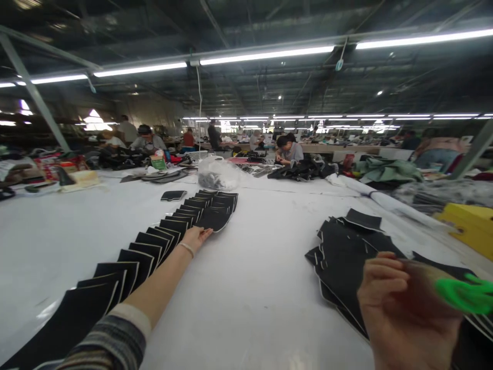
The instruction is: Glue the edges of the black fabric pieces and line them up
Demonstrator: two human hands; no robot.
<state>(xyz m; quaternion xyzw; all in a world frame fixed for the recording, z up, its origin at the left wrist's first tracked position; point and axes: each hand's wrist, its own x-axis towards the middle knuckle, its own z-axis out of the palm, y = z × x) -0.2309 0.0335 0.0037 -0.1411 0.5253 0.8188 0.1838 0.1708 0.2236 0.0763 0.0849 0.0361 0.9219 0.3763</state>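
1. Spread across the foreground: a broad, smooth white surface (254, 308), carrying everything within reach.

2. Laid out on the left of it, from the near corner toward the middle: a long row of overlapping black panels with pale edges (144, 246), stepped so as to show a strip of each. By the look of it, the laying-out here well advanced. Less evenly stacked at the far end, with wider panels lying over others.

3. Heaped on the right, well apart from the row: a loose pile of black pale-edged panels (342, 257), turned in several directions. Not set out in any such row; judged as work left, if meant for the same handling.

4. Beyond the row's far end: a crumpled clear plastic bag (217, 173), contents too unclear to name.

5. At the near edge of the far-end panels: left hand (197, 237), fingers narrow and close together. Cannot tell whether pinching an edge or only touching.

6. In front of the pile: right hand (400, 308), closed around a blurred reddish-brown thing with a bright green end (419, 290). Cannot tell its use.

7. Just beyond the row, lying alone: a small flat black panel (173, 196), not joined to the row.
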